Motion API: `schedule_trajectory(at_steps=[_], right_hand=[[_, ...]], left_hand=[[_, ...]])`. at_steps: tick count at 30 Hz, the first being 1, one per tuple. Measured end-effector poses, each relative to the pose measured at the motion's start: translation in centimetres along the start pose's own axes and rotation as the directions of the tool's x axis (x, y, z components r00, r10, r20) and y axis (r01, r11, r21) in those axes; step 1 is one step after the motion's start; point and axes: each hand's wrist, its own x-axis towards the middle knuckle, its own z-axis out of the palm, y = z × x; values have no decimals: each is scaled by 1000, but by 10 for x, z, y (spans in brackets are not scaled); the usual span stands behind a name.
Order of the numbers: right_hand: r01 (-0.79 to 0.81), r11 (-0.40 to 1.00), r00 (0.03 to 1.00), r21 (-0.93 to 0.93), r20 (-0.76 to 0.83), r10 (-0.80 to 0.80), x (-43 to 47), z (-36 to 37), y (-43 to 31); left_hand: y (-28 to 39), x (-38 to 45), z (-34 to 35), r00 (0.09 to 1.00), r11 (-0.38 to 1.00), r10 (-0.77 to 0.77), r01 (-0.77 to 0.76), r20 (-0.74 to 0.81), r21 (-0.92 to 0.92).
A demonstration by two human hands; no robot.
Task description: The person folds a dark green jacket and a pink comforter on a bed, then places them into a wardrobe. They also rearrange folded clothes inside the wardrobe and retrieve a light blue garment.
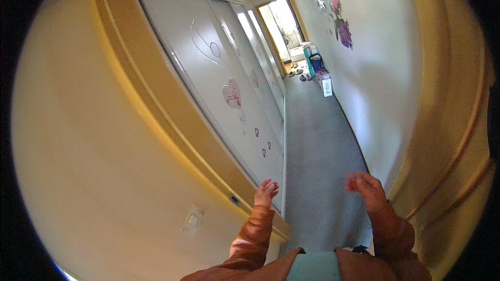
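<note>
My left hand (266, 193) is raised in front of the lower end of a white sliding door (234, 62), its fingers loosely bent. A pale streak shows at its fingertips, too blurred to tell whether it is a held thing. On the other side, my right hand (367, 190) hovers over the grey floor (316, 156) near the foot of the white wall (383, 66). Its fingers are half curled and slightly blurred, and I see nothing in them. Both arms wear brown sleeves, and neither hand appears to touch anything.
A yellow-brown door frame (156, 97) runs along my left, with a wall switch (193, 219) beside it. Down the corridor, boxes (325, 84) and bags (315, 62) line the right wall. Several slippers (306, 78) lie before a bright doorway (283, 27). Flower decals (338, 11) decorate the wall.
</note>
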Motion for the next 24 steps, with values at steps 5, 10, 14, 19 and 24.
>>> schedule_trajectory(at_steps=[5, 10, 14, 19, 24], right_hand=[[195, 904, 575, 381, 702, -420, 82, 21, -154], [187, 272, 556, 944, 126, -821, 145, 86, -139], [391, 162, 323, 906, 29, -946, 280, 82, -96], [563, 704, 500, 432, 500, -707, 420, 13, -64], [452, 889, 826, -69, 410, -387, 529, -35, 28]], left_hand=[[8, 66, 0, 961, 973, 217, -199, -169, 117], [52, 144, -8, 728, 668, 640, -368, -246, 647], [99, 235, -9, 452, 498, 851, -534, -267, 684], [150, 365, -49, 49, 272, 962, -169, -268, 947], [179, 420, -93, -318, 195, 947, 428, -55, 883]])
